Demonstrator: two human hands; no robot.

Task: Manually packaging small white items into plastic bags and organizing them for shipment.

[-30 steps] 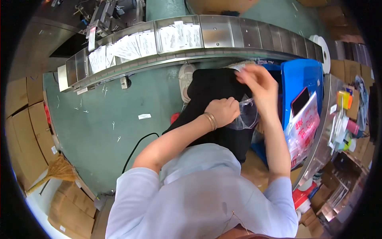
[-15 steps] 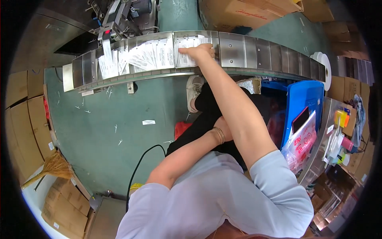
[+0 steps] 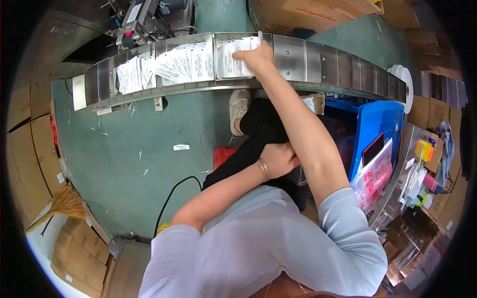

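Flat white printed packets (image 3: 229, 59) lie stacked in a compartment of the long metal conveyor (image 3: 296, 62). My right hand (image 3: 259, 58) grips the right end of this stack, its thumb across the top and its fingers curled at the far right edge. A white packet edge (image 3: 260, 37) stands upright beside those fingers. More white packets (image 3: 184, 64) overlap like a fan in the compartment to the left, and others (image 3: 133, 75) lie further left. My left hand (image 3: 279, 160) is low in front of my body, beneath my right forearm. Its fingers are hidden there.
A machine (image 3: 141, 25) stands behind the conveyor's left part. At right are a blue bin (image 3: 380, 121), a pink-printed plastic bag (image 3: 373, 179) and a cluttered metal table (image 3: 397, 184). A large cardboard box (image 3: 318, 15) sits beyond the conveyor; a straw broom (image 3: 64, 203) is at left.
My right hand has shifted slightly right and its fingers have closed at the stack's end. My left hand shows more beside my right forearm. The strip of packets from the machine no longer hangs down.
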